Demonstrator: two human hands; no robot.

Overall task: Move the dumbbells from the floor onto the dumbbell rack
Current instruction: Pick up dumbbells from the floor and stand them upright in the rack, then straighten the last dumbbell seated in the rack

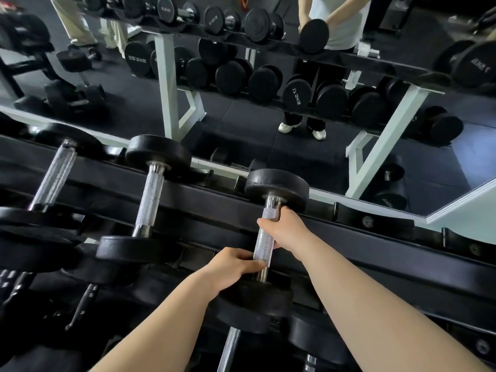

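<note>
We hold one dumbbell with both hands, and its bar runs straight away from us, near head to far head. Nearest, our left hand has its fingers curled shut over the bar's near end, just beyond the near head. Farther along, our right hand wraps closed around the bar just short of the far head, which sits at the rack rail; we judge it nearly seated.
</note>
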